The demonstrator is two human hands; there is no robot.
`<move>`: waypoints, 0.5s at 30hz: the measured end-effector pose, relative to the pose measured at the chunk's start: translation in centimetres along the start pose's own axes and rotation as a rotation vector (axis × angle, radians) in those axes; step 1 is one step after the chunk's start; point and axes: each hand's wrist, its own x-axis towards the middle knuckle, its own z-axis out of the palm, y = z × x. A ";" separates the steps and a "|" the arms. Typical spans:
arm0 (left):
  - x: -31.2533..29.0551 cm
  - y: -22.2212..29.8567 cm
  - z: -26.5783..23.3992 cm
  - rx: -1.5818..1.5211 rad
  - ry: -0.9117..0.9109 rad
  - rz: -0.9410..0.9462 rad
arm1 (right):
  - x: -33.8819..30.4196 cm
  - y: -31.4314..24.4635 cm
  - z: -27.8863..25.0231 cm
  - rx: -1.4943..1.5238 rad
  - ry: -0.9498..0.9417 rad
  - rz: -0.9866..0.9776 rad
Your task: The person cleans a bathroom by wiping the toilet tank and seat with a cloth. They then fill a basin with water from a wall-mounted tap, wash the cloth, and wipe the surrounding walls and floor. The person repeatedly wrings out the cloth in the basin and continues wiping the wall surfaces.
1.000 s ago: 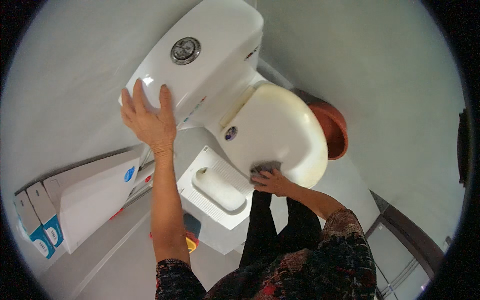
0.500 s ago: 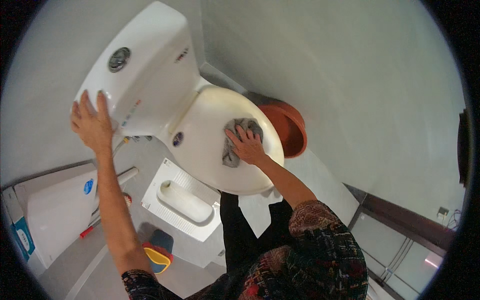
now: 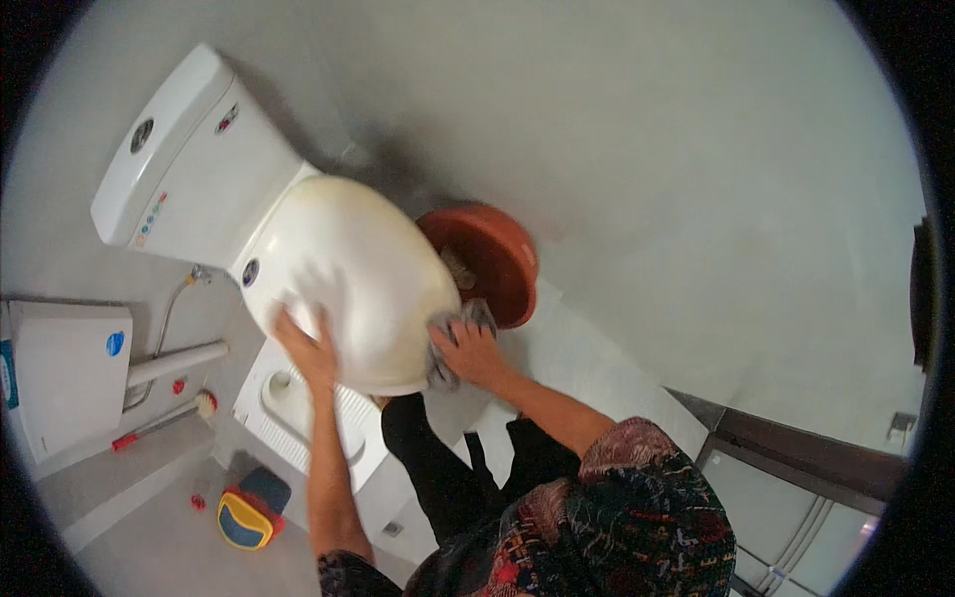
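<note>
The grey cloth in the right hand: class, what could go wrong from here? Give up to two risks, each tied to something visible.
1. The grey cloth is at the rim of the toilet lid, close to the red-brown basin; if the right hand loosens, it might drop there.
2. The squat pan lies close beside a black-trousered leg, so a misstep could land in it.

A smooth grey wall (image 3: 686, 169) fills the upper middle and right; at left, a grey ledge (image 3: 109, 478) runs below a white wall-side cistern (image 3: 75, 378) and pale pipe (image 3: 179, 363); a white squat pan (image 3: 284, 430) is set in the pale floor (image 3: 587, 363), lower left; a dark threshold (image 3: 806, 453) crosses the lower right, light tiles (image 3: 766, 497) beyond.
</note>
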 end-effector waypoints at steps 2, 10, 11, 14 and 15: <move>-8.6 5.7 2.7 -0.336 -0.477 -0.403 | -4.6 2.8 -2.1 0.350 -0.761 0.258; -24.5 19.9 4.1 -0.791 -1.090 -0.183 | -16.3 8.7 -12.3 1.415 -0.592 0.482; -24.9 20.7 4.3 -0.736 -1.065 -0.131 | -17.4 9.8 -13.2 1.435 -0.591 0.418; -25.1 23.6 4.5 -0.616 -1.067 -0.135 | -20.4 14.0 -15.8 1.285 -0.512 0.403; -24.6 25.1 3.5 -0.603 -1.123 -0.233 | -21.5 16.2 -16.2 1.194 -0.488 0.430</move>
